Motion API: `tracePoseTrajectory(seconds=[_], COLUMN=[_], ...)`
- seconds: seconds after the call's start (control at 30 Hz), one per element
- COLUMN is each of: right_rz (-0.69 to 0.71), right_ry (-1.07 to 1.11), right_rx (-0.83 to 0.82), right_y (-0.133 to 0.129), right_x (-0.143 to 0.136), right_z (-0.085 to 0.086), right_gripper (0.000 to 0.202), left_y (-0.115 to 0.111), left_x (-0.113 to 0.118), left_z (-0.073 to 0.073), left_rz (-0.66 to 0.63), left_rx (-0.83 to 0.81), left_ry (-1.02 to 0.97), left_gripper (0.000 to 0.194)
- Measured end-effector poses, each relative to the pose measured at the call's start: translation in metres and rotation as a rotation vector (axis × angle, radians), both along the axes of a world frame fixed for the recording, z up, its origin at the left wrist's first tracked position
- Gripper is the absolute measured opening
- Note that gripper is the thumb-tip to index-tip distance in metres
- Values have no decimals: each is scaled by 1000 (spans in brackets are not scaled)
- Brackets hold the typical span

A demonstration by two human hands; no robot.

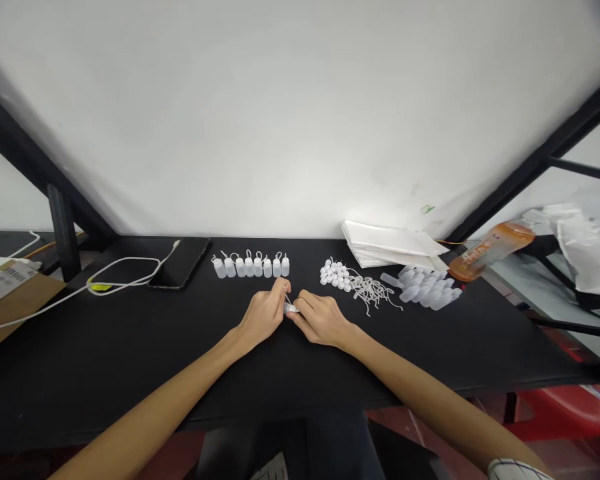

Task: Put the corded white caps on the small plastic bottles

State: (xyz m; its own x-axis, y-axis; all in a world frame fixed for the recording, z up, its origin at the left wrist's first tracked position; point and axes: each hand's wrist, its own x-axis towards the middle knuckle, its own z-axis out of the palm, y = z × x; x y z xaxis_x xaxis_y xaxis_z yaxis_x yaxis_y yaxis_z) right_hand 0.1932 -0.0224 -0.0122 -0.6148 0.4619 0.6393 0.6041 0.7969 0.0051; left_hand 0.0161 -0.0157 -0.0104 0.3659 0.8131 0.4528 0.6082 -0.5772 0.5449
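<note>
Held bottle (291,308): shown in translucent white.
Lined-up bottles (249,269): frosted white is repeated.
Loose caps (334,275): rendered in solid white.
Cords (375,291): off-white is seen.
Capless bottles (425,289): clouded white is displayed.
Tabletop (190,380): covered in plain black.
Phone (183,263): finished in black.
Cable (130,259): white is marked by yellow.
Sleeve (514,469): white is crossed by dark lines.
Stool (563,413): coloured red.

A pale wall (280,133) faces me behind the black table (155,333), with black beams (27,155) slanting at either side and a red seat (565,410) above reddish floor (393,421).
</note>
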Motion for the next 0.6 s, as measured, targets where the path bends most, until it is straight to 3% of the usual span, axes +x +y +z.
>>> tracePoseTrajectory(seconds=[0.13,0.3,0.4,0.6], right_rz=[8,81,128,118], right_ry=[40,230,264,251], right_rx=[-108,-532,-612,-499], right_y=[-5,-2,3,4], right_x=[0,-3,-1,3], right_z=[0,0,1,1], right_gripper=[35,40,40,20], left_y=[-1,-1,2,8], left_x=[2,2,1,-1], left_z=[-4,-5,0,5], left_rz=[3,59,26,-2], left_rx=[178,369,251,67], left_ry=[55,83,86,58], left_gripper=[17,18,18,19])
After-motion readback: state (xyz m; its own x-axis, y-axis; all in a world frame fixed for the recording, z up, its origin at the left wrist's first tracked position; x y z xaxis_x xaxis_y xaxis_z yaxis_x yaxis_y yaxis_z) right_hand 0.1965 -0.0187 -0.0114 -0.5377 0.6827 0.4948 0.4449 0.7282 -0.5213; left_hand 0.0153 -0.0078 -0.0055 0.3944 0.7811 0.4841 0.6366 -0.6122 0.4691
